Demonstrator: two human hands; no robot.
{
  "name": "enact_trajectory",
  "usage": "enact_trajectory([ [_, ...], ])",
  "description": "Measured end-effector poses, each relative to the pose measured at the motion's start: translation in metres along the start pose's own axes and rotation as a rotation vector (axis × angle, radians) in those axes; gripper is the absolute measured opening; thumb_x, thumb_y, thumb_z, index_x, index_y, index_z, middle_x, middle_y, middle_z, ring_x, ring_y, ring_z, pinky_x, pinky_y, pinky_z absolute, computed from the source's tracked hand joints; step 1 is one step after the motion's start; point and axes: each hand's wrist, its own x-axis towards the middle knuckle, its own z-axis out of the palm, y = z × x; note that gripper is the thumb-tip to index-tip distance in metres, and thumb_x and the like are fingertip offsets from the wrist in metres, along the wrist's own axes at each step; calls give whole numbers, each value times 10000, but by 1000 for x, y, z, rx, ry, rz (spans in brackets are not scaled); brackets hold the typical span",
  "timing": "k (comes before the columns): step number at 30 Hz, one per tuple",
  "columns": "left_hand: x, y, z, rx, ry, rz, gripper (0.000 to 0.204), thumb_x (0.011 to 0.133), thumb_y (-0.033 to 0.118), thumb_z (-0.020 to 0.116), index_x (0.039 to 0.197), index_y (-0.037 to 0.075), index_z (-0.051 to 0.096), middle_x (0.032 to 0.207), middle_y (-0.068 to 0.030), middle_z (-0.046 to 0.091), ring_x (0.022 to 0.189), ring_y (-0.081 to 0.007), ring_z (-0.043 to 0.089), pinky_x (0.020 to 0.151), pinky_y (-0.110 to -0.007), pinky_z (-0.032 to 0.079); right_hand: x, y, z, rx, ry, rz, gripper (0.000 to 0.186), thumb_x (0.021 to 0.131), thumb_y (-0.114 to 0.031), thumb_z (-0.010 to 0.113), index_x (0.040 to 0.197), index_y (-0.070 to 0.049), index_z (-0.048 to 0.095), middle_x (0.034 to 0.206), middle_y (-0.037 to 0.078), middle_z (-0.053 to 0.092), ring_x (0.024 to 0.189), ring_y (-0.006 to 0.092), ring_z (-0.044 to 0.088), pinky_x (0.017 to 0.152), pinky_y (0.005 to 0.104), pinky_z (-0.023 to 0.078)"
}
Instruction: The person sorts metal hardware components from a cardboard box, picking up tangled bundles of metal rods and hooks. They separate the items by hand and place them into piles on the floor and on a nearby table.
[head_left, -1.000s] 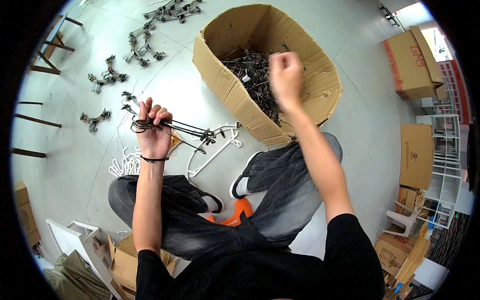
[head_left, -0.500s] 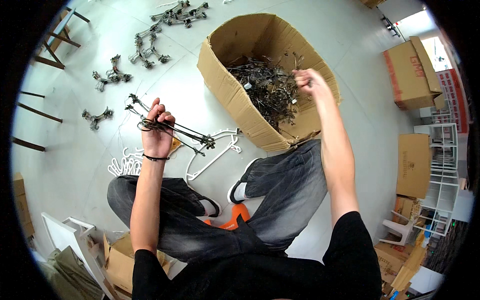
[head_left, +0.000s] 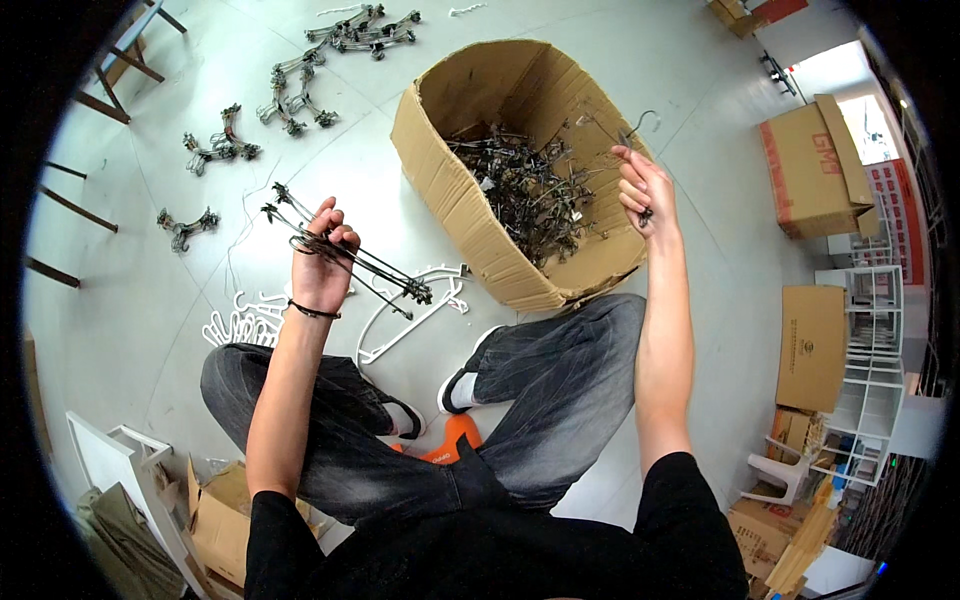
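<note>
Gathering, it seems — your left hand (head_left: 325,255) curls round a bundle of thin dark rods (head_left: 385,271); your right hand (head_left: 648,195) pinches a hooked wire piece (head_left: 625,139) (probably a hanger) at the carton's (head_left: 440,185) right rim. Next likely calls for joining them — bundle kept firm.

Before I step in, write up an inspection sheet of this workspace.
Surface: grey floor.
Job's things: bundle of thin black pieces; open carton holding a dark tangle.
Clutter: dark clusters on the floor, upper left; white hangers near the left knee.
Hands: left hand closed around the bundle; right hand gripping a thin hooked piece by the carton's right side.
Cables: nothing seen for certain.
Surroundings: cardboard boxes and white rack at right; dark furniture legs at left.
</note>
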Motion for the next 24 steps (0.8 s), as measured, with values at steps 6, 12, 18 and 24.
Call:
enact_trajectory([
  [6,-3,-9,-4,223,-6,-24,433,953,108,599,1347,0,456,1245,-129,602,1115,-215,616,982,-346,526,-16,19,79,-111,-222,5,307,1070,-195,379,1133,42,564,538,-75,312,363,8,269,321,174,232],
  [12,-14,-34,27,184,-131,-150,596,957,118,583,1439,-78,292,1361,-321,484,1259,-385,534,1097,-469,443,-41,106,173,-819,-429,-160,251,1001,-199,473,961,-17,641,563,8,471,472,70,424,459,286,344],
  [18,-19,-36,12,274,-35,-162,513,1013,252,540,1400,-41,376,1208,-209,620,1170,-319,606,1029,-435,496,-54,135,199,-1201,-605,-211,242,997,-216,462,1084,-15,564,818,291,638,798,488,622,721,573,466],
  [24,-17,-48,2,317,22,-160,290,1015,161,536,1225,-38,537,875,-40,595,905,-178,634,961,-425,552,-46,122,193,-1266,-807,-57,374,1006,-353,488,1118,-39,657,957,260,673,926,428,649,836,488,492],
])
